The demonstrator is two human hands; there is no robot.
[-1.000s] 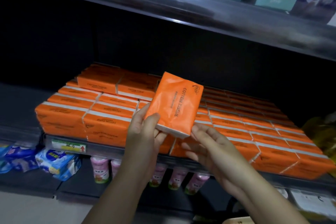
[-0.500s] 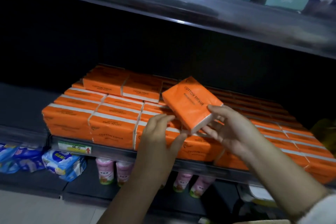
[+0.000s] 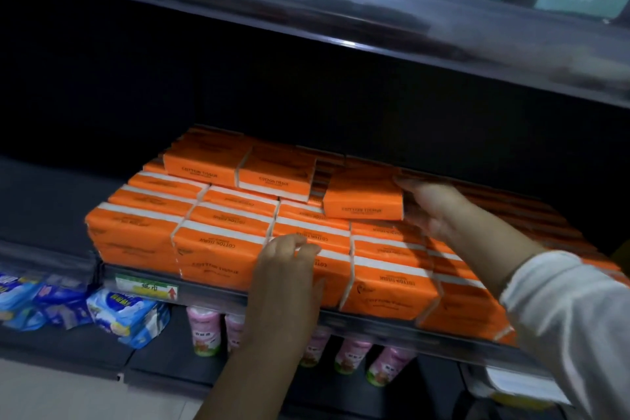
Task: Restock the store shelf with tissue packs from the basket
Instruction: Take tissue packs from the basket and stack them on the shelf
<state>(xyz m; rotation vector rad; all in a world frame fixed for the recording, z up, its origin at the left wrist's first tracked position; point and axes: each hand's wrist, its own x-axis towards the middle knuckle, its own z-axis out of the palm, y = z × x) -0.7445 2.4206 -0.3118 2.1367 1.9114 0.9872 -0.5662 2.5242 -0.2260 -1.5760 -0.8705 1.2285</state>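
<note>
The right hand gripped the end of the tissue pack, lying just left of it atop the stacked packs, where the left hand rested loose-fingered; released crooked, the pack could slide off.

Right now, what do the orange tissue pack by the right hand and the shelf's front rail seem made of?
Orange tissue pack: thin plastic film, soft sheen, printed lettering, rounded soft edges. Front rail: likely glossy clear plastic strip on dark metal, judging by glare streaks; blur leaves it open.
</note>
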